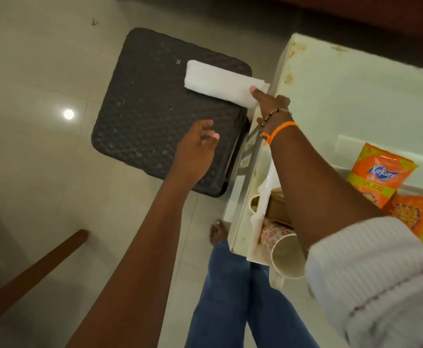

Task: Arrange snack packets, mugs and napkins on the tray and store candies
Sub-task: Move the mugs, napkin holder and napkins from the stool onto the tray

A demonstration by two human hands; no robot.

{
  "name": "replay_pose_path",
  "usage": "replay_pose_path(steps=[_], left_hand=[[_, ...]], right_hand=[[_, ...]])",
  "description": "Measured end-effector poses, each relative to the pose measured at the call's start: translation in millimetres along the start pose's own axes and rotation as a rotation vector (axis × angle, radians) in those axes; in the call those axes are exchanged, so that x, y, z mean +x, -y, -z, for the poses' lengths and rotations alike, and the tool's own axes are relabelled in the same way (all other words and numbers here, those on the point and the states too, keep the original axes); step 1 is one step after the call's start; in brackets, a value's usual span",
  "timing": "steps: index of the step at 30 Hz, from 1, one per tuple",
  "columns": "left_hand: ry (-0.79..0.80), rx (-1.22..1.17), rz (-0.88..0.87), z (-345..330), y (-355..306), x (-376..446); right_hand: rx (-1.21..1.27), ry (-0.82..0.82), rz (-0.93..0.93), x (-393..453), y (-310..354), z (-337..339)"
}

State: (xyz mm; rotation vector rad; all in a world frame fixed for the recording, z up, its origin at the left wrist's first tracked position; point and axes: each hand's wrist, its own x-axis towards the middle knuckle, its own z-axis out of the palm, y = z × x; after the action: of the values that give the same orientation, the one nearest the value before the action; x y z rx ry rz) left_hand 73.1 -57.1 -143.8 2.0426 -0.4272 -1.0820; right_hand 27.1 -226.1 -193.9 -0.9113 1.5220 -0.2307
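2 hands: both out over dark woven stool [155, 116], beside white table [356, 96]
R hand [268, 102]: thumb + fingers pinched on near end of folded white napkin [220, 81]; rest of napkin lies on stool top, prob being lifted toward tray
L hand [196, 146]: fingers spread, empty, hovering over stool, not touching napkin
Tray [260, 212]: white, on table edge under R forearm; patterned mug [280, 247] lying on its side in it
Snacks: 2 orange Kurkure packets [381, 174] on table, right of tray
Candies: not seen
Progress: early-mid, napkin not yet on tray
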Motion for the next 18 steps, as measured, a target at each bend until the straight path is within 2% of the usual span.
replay_pose_path(steps=[3, 7, 10, 13, 16, 18], left_hand=[[-0.005, -0.009, 0.015, 1.6, 3.2, 2.3], [0.033, -0.134, 0.113, -1.5, 0.4, 3.9], [0.041, -0.22, 0.139, -14.2, -6.4, 0.1], [0.109, -0.45, 0.227, -37.7, -11.6, -6.4], [0.101, -0.757, 0.332, -55.8, -13.2, -14.0], [0.082, -0.807, 0.36, -66.5, -9.7, -21.6]], right_hand=[[0.063, 0.009, -0.035, 6.9, 3.3, -8.1], [0.37, 0.171, -0.117, -12.0, 7.1, 2.7], [0.498, 0.205, -0.105, -30.6, 0.9, 31.0], [0.479, 0.272, -0.083, -50.3, -11.1, 73.4], [0.362, 0.284, -0.027, -66.8, -24.5, 118.6], [0.27, 0.304, 0.013, -74.4, -33.7, 148.7]])
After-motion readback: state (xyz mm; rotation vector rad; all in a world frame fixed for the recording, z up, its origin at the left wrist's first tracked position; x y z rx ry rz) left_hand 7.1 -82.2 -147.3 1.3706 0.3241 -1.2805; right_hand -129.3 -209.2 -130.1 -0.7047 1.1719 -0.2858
